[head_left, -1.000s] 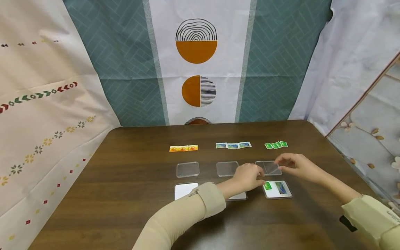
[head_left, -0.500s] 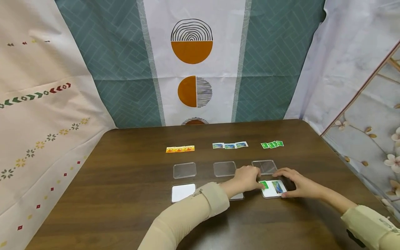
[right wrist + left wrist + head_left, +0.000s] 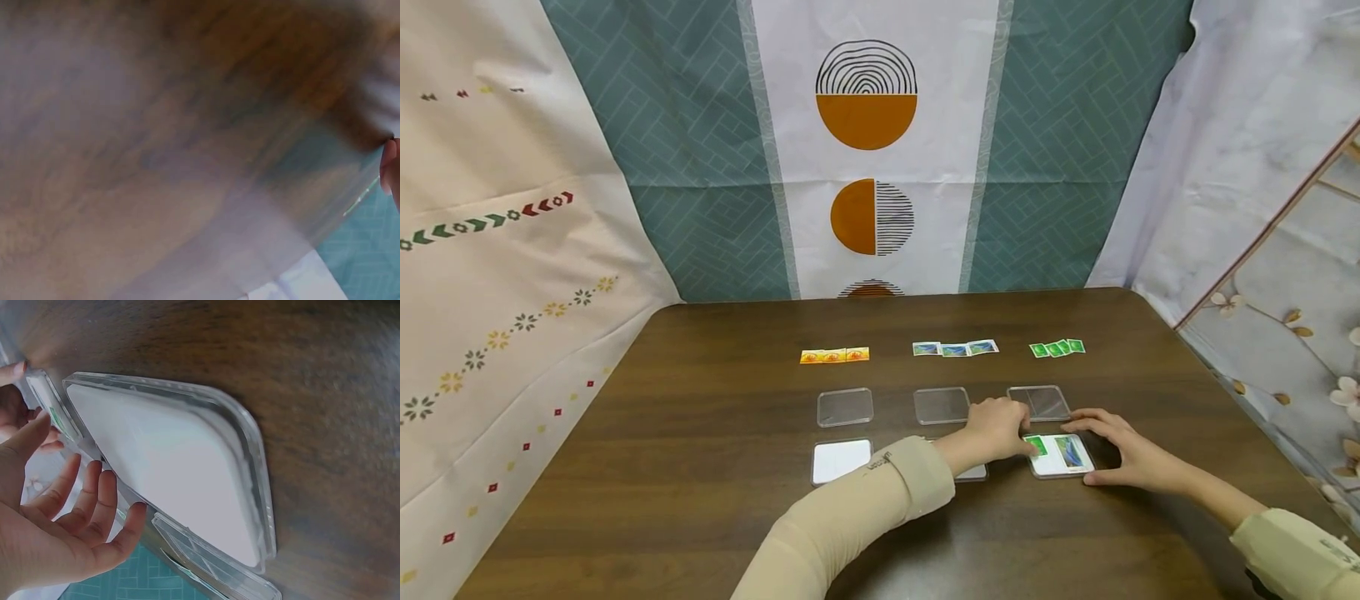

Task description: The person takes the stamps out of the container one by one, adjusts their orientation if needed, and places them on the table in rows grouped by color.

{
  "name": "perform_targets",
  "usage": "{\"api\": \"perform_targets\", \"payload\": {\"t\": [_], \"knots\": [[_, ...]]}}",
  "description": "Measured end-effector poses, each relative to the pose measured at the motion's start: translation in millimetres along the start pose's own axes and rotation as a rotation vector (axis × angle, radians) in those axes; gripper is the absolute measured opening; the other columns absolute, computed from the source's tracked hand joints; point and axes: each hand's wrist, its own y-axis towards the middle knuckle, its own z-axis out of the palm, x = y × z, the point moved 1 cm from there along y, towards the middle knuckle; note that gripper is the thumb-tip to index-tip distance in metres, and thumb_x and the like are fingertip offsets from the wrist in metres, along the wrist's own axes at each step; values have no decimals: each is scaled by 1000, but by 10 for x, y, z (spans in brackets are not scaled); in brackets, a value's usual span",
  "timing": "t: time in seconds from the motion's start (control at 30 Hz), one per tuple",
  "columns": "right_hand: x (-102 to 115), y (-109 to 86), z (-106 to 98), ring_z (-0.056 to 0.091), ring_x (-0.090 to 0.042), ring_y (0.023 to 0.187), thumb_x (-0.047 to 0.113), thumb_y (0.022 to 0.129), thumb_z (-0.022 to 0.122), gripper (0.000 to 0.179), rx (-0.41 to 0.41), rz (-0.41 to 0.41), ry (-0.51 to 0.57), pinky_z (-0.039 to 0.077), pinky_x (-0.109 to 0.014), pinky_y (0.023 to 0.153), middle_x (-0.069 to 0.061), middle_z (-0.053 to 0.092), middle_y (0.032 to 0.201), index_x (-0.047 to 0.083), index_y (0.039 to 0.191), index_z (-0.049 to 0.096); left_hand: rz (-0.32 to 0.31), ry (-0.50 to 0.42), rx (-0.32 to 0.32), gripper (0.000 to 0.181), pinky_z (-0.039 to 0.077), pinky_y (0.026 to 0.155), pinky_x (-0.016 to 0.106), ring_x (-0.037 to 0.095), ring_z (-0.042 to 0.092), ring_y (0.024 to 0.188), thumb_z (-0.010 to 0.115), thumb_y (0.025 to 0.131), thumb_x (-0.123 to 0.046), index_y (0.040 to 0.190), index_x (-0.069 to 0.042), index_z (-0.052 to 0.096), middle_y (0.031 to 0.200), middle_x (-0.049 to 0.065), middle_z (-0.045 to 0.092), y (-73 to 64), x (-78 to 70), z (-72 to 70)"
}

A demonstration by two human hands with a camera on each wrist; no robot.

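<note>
A clear plastic case with a white insert (image 3: 1051, 467) lies flat at the right of the front row. On it are a small green stamp (image 3: 1037, 445) and a blue landscape stamp (image 3: 1071, 452). My right hand (image 3: 1123, 458) spans the case's right end, thumb at the near corner and fingers at the far one. Only a fingertip (image 3: 390, 165) shows in the right wrist view. My left hand (image 3: 995, 429) hovers at the left end, its thumb at the green stamp. In the left wrist view, its loosely bent fingers (image 3: 100, 497) hold nothing.
Two more white-filled cases (image 3: 841, 462) share the front row, the middle one partly behind my left arm. Clear covers (image 3: 846, 407) lie behind them. Farther back are orange stamps (image 3: 834, 356), blue stamps (image 3: 955, 349) and green stamps (image 3: 1057, 348) in strips on the wooden table (image 3: 647, 467).
My right hand has come down from beside the right clear cover to the stamped case's right end. My left thumb has come closer to the green stamp. The view has shifted slightly.
</note>
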Motion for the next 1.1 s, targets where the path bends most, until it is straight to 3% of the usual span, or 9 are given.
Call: {"api": "perform_targets", "payload": {"t": [0.17,0.37,0.57,0.8,0.93,1.1], "knots": [[-35,-26,24,27,11,118,27,68,84,65,1,3,-2,36,-26,83,-8,51,125,14,124,56,-3,-3,-1,30,44,73,30,7,57,78,77,71,-50,74,-26,60,82,-13,61,-6,2,0],[-77,-45,48,25,12,122,23,69,83,67,1,7,60,29,-17,87,-8,48,130,11,128,53,-6,-11,-13,32,44,79,35,8,56,76,78,70,-50,70,-25,57,78,-13,59,12,1,7],[-82,-63,68,19,14,125,19,71,81,66,17,17,102,32,-30,87,3,42,138,12,130,50,-31,-13,1,31,44,85,38,8,58,78,78,70,-51,72,-26,60,80,-15,61,11,-10,4],[-78,-40,69,19,14,124,19,71,81,67,17,11,103,29,-24,86,0,42,137,12,130,51,-42,-11,-11,30,45,86,39,9,60,81,78,69,-52,73,-27,62,84,-15,65,31,-6,25],[-73,-51,81,17,15,125,18,73,80,65,25,7,117,29,-32,87,-1,41,139,10,130,50,-56,-11,-7,29,44,86,38,8,60,82,78,69,-52,73,-27,63,85,-15,64,36,-13,37],[-64,-77,89,14,18,126,18,75,78,63,34,31,131,26,-31,88,-10,42,139,10,130,50,-64,-40,5,28,43,94,44,10,62,86,79,69,-49,72,-26,64,88,-13,65,34,-35,46]]}}
